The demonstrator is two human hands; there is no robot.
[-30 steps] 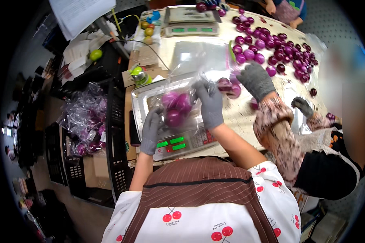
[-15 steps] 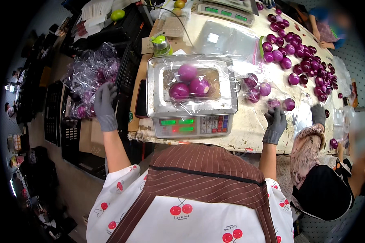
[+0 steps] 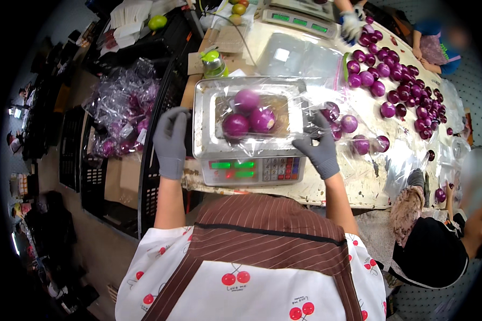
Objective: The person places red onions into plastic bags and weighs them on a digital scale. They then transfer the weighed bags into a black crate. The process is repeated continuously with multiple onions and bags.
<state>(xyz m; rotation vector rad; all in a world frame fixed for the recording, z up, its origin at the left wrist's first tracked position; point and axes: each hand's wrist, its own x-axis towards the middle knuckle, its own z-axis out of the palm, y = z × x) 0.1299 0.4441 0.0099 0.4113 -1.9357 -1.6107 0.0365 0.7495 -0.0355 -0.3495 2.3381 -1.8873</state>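
digits on the near scale (image 3: 233,174) were too small to read. wrinkled film (image 3: 124,88) hid how many onions (image 3: 108,148) filled the left crate (image 3: 151,199). the upper edge cut off the far scale (image 3: 300,22) and a white-gloved worker's arm (image 3: 344,5). whether the right hand's (image 3: 320,151) blurred fingers touched the pan (image 3: 202,120) was unclear.

Grey gloves (image 3: 171,142), brown pinstriped apron (image 3: 268,214) with black trim (image 3: 268,232), white cherry-print sleeves (image 3: 154,258)

Bagged onions (image 3: 262,119) on scale (image 3: 251,172) — crate (image 3: 149,195) left, second scale (image 3: 299,21) behind, loose onions (image 3: 405,92) right.
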